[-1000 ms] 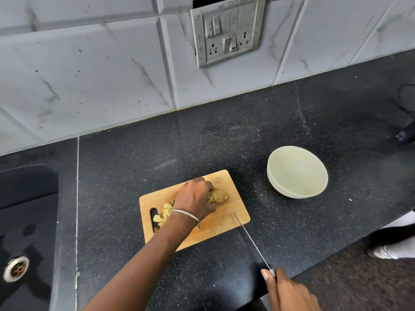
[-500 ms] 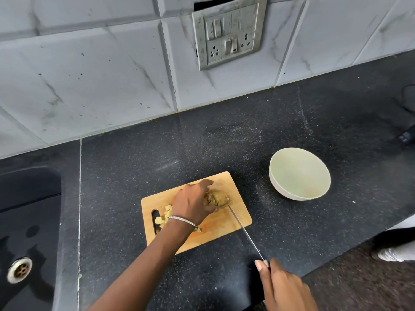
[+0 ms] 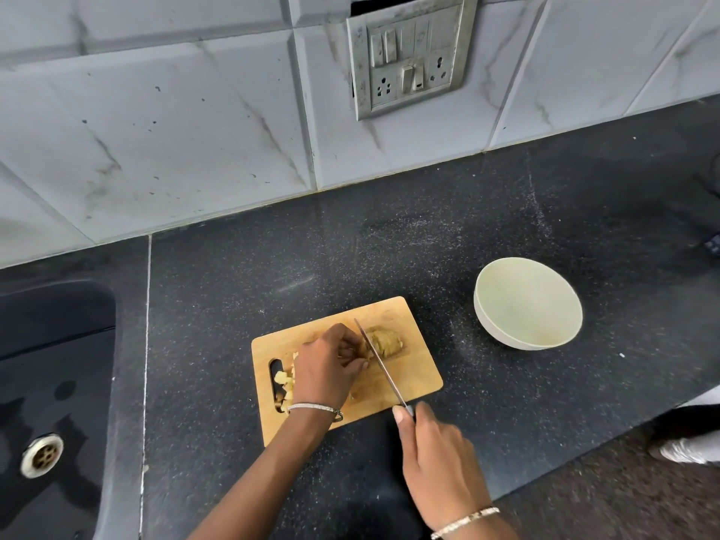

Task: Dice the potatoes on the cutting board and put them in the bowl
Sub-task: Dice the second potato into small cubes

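A wooden cutting board (image 3: pixel 413 380) lies on the black counter. On it sits a sliced potato piece (image 3: pixel 385 342), with diced potato bits (image 3: pixel 283 380) piled at the board's left end by the handle slot. My left hand (image 3: pixel 329 368) holds the potato's left side with curled fingers. My right hand (image 3: pixel 436 457) grips the handle of a knife (image 3: pixel 380 364); its blade lies across the potato just right of my left fingers. The pale green bowl (image 3: pixel 528 304) stands to the right of the board, with nothing inside it.
A dark sink (image 3: pixel 50 383) with a metal drain (image 3: pixel 41 456) lies at the left. A switch and socket plate (image 3: pixel 407 52) hangs on the tiled wall. The counter's front edge runs at lower right, with a person's shoe (image 3: pixel 685 450) on the floor beyond.
My right hand has moved forward and brought the knife from the board's front right corner onto the potato. My left hand has stayed on the potato.
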`<state>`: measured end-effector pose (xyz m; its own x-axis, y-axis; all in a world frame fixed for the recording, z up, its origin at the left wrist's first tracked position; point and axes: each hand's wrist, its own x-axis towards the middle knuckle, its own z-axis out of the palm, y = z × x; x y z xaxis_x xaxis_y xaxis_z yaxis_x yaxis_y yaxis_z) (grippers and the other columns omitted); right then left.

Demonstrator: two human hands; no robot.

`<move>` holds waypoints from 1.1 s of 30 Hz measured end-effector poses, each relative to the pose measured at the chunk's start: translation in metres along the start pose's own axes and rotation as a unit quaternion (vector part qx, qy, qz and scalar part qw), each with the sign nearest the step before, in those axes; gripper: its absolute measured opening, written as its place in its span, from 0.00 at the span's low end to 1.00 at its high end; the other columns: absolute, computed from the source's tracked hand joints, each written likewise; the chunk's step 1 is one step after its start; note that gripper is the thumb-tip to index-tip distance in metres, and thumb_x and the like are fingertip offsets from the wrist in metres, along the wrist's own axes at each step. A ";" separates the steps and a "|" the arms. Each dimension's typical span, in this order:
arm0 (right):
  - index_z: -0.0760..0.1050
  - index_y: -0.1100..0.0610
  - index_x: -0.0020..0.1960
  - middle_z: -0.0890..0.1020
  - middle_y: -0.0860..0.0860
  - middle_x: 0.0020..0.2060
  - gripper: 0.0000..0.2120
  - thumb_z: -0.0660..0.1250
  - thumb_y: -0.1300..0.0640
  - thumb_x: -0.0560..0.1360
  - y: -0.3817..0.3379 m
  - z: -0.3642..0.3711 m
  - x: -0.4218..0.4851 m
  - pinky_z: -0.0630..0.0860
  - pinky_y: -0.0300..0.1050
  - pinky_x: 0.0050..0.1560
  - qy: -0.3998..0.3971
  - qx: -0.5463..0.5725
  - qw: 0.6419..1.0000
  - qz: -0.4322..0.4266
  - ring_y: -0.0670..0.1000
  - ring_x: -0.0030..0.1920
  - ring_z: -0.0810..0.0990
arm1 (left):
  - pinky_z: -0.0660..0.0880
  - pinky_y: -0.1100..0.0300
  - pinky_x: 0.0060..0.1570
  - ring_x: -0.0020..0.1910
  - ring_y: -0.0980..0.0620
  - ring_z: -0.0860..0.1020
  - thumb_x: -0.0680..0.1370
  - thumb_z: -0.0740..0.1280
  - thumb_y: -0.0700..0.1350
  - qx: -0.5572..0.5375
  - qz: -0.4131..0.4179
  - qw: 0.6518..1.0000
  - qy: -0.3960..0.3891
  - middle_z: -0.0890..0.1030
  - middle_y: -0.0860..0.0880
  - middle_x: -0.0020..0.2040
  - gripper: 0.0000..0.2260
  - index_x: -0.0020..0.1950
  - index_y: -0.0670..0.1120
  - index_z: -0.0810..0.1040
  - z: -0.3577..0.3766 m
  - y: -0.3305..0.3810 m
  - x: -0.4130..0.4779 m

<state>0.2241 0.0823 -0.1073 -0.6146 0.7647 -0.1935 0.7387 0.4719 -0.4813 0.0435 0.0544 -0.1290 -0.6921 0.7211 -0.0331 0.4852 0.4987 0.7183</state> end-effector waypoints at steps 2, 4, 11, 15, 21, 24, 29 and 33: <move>0.64 0.48 0.48 0.80 0.49 0.42 0.18 0.42 0.39 0.81 -0.005 0.007 0.002 0.67 0.48 0.37 -0.007 -0.003 1.000 -0.001 0.55 0.46 0.81 | 0.75 0.74 0.40 0.36 0.65 0.78 0.65 0.79 0.42 -0.007 -0.004 1.000 0.010 0.81 0.59 0.36 0.12 0.43 0.50 0.79 0.002 -0.001 -0.001; 0.65 0.49 0.51 0.81 0.49 0.44 0.17 0.42 0.40 0.81 -0.009 0.009 0.003 0.67 0.47 0.37 -0.011 -0.019 1.000 -0.006 0.54 0.47 0.82 | 0.76 0.72 0.40 0.36 0.64 0.79 0.65 0.79 0.43 -0.012 -0.006 1.000 0.016 0.81 0.59 0.37 0.12 0.42 0.51 0.80 0.003 -0.002 -0.001; 0.64 0.49 0.55 0.81 0.50 0.45 0.17 0.42 0.41 0.82 -0.011 0.009 0.004 0.68 0.45 0.36 -0.006 -0.065 0.998 0.008 0.54 0.47 0.83 | 0.79 0.65 0.41 0.36 0.63 0.79 0.64 0.80 0.44 -0.024 -0.011 1.000 0.010 0.82 0.58 0.36 0.11 0.41 0.51 0.81 0.001 -0.002 0.000; 0.64 0.49 0.55 0.82 0.50 0.46 0.17 0.41 0.41 0.82 -0.014 0.005 0.004 0.70 0.45 0.37 -0.002 -0.086 0.996 0.007 0.53 0.47 0.83 | 0.75 0.74 0.39 0.36 0.64 0.79 0.64 0.80 0.43 -0.036 -0.004 0.999 0.003 0.81 0.58 0.37 0.12 0.43 0.49 0.80 0.001 -0.001 0.001; 0.65 0.50 0.56 0.82 0.49 0.45 0.18 0.42 0.41 0.82 -0.015 0.006 0.008 0.67 0.43 0.35 0.001 -0.103 0.995 0.008 0.52 0.46 0.83 | 0.76 0.71 0.40 0.37 0.64 0.79 0.64 0.80 0.42 -0.063 -0.011 0.998 -0.004 0.82 0.58 0.37 0.12 0.43 0.49 0.81 0.001 -0.003 0.002; 0.66 0.51 0.57 0.82 0.50 0.45 0.19 0.42 0.42 0.82 -0.015 0.007 0.011 0.68 0.44 0.34 -0.013 -0.086 0.996 0.012 0.55 0.47 0.83 | 0.73 0.76 0.39 0.36 0.67 0.79 0.65 0.79 0.40 -0.074 -0.014 0.997 -0.001 0.81 0.60 0.36 0.10 0.43 0.48 0.83 0.001 -0.003 0.001; 0.68 0.52 0.57 0.82 0.52 0.46 0.19 0.44 0.43 0.82 -0.020 0.009 0.023 0.68 0.47 0.36 -0.024 -0.070 0.997 0.016 0.57 0.48 0.82 | 0.76 0.73 0.42 0.37 0.64 0.80 0.65 0.79 0.40 -0.071 -0.011 0.997 0.005 0.82 0.59 0.37 0.10 0.43 0.49 0.83 0.003 -0.004 0.001; 0.68 0.52 0.57 0.82 0.53 0.49 0.18 0.45 0.44 0.83 -0.027 0.011 0.035 0.68 0.48 0.37 -0.036 -0.064 0.997 0.025 0.58 0.50 0.81 | 0.78 0.68 0.44 0.38 0.62 0.80 0.66 0.79 0.40 -0.065 -0.009 0.998 0.017 0.83 0.57 0.38 0.10 0.43 0.50 0.83 0.004 -0.004 0.000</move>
<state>0.1792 0.0916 -0.1108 -0.5913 0.7572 -0.2774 0.7950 0.4896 -0.3582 0.0438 0.0546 -0.1351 -0.7188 0.6948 -0.0239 0.4016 0.4431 0.8014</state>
